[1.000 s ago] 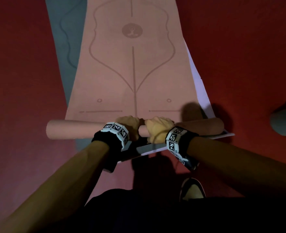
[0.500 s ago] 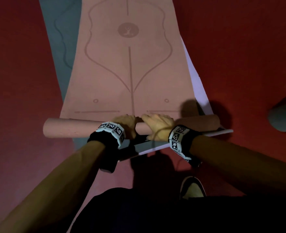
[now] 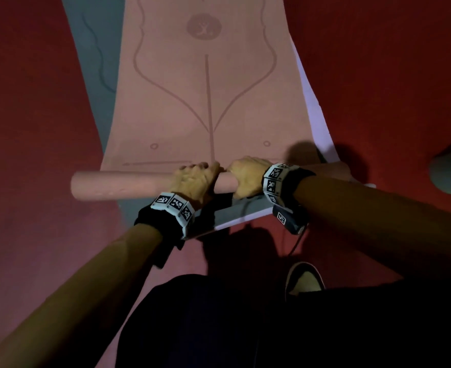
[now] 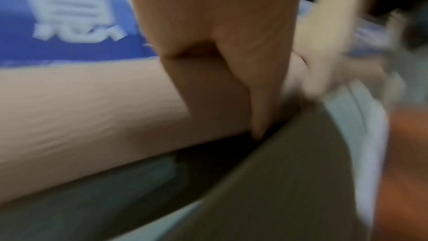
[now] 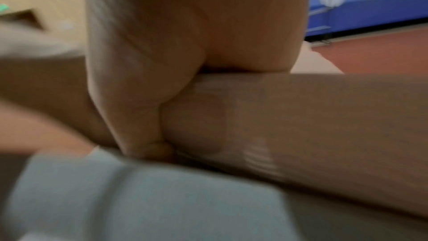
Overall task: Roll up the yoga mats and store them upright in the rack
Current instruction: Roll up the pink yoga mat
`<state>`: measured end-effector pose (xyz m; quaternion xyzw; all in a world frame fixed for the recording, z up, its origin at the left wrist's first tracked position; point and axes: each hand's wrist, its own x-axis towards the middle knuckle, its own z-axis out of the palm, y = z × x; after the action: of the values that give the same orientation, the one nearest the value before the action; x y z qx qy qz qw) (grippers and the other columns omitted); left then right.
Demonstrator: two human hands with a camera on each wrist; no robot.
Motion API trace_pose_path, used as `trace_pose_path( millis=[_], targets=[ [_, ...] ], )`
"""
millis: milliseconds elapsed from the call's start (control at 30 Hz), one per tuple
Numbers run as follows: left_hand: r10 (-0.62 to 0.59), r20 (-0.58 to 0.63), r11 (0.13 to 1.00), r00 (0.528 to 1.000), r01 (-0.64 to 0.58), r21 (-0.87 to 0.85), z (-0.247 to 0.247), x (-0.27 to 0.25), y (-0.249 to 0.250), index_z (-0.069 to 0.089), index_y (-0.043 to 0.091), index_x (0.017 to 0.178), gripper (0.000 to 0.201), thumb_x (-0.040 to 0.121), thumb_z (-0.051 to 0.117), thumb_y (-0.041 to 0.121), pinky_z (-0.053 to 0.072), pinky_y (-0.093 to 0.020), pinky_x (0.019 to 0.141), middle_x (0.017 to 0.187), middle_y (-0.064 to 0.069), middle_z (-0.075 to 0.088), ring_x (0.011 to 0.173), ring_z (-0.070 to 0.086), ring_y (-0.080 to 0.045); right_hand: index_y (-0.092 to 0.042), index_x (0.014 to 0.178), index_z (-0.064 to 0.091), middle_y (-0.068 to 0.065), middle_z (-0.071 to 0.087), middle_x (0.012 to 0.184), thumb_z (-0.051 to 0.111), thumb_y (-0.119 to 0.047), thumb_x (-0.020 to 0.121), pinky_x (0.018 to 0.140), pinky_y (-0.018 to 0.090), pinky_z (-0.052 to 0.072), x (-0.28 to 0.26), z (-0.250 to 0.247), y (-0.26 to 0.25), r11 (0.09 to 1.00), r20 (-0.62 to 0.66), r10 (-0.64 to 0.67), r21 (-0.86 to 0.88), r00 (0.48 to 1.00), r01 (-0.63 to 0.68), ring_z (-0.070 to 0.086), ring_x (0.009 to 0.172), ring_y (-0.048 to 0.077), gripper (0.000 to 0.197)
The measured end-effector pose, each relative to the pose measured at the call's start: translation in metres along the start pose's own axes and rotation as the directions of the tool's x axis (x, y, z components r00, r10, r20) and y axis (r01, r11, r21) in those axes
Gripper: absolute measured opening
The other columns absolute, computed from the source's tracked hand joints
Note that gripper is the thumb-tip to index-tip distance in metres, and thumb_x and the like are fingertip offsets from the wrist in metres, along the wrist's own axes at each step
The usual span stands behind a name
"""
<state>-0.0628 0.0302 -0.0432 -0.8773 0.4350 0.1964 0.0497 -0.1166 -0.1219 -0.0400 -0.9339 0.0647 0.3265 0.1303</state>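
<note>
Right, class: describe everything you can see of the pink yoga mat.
The pink yoga mat is matte, printed with darker alignment lines and a round logo. Its near end is wound into a tight roll; the rest lies flat atop a grey mat and a lilac mat. The left hand and right hand grip the roll mid-length.

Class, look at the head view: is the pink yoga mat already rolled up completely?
No: only the near end of the pink yoga mat is rolled, under the left hand and right hand.
</note>
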Motion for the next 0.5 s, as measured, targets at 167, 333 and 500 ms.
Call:
trace_pose_path(
  millis=[167, 333, 500],
  targets=[
    [-0.071, 0.271, 0.990, 0.960, 0.101, -0.097, -0.011, 0.012, 0.007, 0.061, 0.017, 0.128, 0.046, 0.086, 0.073, 0.033, 0.050, -0.037, 0.089, 0.120, -0.011, 0.067, 0.112, 0.064, -0.030, -0.018, 0.130, 0.044, 0.005, 0.062, 0.120, 0.077, -0.045, 0.074, 0.073, 0.032, 0.041, -0.007, 0.022, -0.002, 0.992, -0.180, -0.010, -0.122, 0.984, -0.012, 0.063, 0.104, 0.029, 0.071],
    [-0.067, 0.387, 0.991, 0.920, 0.107, -0.085, -0.021, 0.024, 0.008, 0.062, 0.015, 0.119, 0.053, 0.071, 0.081, 0.025, 0.055, -0.035, 0.079, 0.091, -0.007, 0.062, 0.086, 0.062, -0.026, -0.016, 0.128, 0.041, 0.005, 0.064, 0.115, 0.075, -0.033, 0.077, 0.071, 0.033, 0.038, -0.013, 0.038, -0.010, 0.994, -0.235, 0.061, -0.074, 0.970, -0.080, 0.065, 0.102, 0.029, 0.064],
    [-0.096, 0.134, 0.994, 0.986, 0.087, 0.069, -0.013, 0.009, 0.017, 0.052, 0.022, 0.126, 0.049, 0.083, 0.070, 0.040, 0.049, -0.039, 0.087, 0.118, -0.007, 0.066, 0.107, 0.065, -0.030, -0.018, 0.117, 0.060, 0.002, 0.069, 0.101, 0.074, -0.030, 0.066, 0.066, 0.032, 0.051, -0.010, 0.015, 0.004, 0.998, -0.106, 0.042, -0.050, 0.994, -0.048, 0.066, 0.085, 0.028, 0.054]
  ],
)
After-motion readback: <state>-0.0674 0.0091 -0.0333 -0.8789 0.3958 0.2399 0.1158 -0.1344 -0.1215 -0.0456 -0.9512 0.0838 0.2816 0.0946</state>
